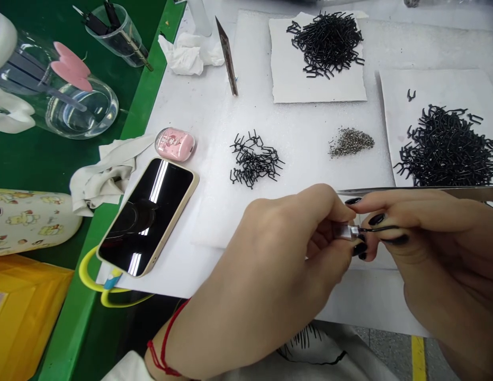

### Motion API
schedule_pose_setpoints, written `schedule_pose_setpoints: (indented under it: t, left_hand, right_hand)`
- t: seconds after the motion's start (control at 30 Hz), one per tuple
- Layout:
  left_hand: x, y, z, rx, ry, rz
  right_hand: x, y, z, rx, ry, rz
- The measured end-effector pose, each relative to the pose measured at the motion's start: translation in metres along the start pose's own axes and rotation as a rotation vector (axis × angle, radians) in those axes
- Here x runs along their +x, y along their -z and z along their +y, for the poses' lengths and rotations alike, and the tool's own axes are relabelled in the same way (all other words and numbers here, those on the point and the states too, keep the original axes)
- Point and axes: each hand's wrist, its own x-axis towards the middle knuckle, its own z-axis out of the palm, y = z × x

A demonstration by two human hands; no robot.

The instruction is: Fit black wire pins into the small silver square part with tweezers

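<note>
The left hand [281,270] is closing its thumb and fingers around a small silver piece [344,231], gripping it firmly, while the right hand [440,248] is pinching a bent black wire [383,228] whose end is meeting that silver piece. The right hand is also holding long metal tweezers [421,191], which are lying across its fingers and running out of view. Above the hands, a white foam sheet [214,211] is carrying a loose heap of black wires [254,160] and a small heap of tiny silver pieces [351,142]. A larger mound of wires [445,148] is resting on a paper sheet [397,95] to the right, with one wire [411,94] lying apart, and another mound [325,45] is sitting on a further paper sheet [281,69]. As things are lying, one wire and one silver piece are in hand, while many wires and silver pieces are remaining in the heaps; which mounds are finished, if any, is impossible to tell. A phone [146,217] and a pink case [175,144] are lying beside a cloth [107,172], and a knife blade [227,55] is resting near a tissue [190,53] on the table [43,159].
</note>
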Motion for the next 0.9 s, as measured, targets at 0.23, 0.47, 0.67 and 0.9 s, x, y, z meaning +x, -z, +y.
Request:
schedule_pose_setpoints:
  t: [0.23,0.47,0.67,0.9]
  left_hand:
    - [0.000,-0.001,0.002,0.016,-0.013,0.030]
    - [-0.001,-0.002,0.002,0.061,-0.020,0.039]
    - [-0.001,-0.002,0.001,-0.105,0.021,-0.016]
    - [-0.002,-0.003,0.001,-0.267,0.122,-0.015]
  right_hand:
    - [0.004,0.003,0.000,-0.067,0.042,-0.053]
    - [0.002,0.009,0.007,-0.107,0.174,-0.112]
    - [0.002,0.010,0.003,-0.186,0.236,-0.132]
    - [0.007,0.002,-0.007,-0.172,0.125,-0.116]
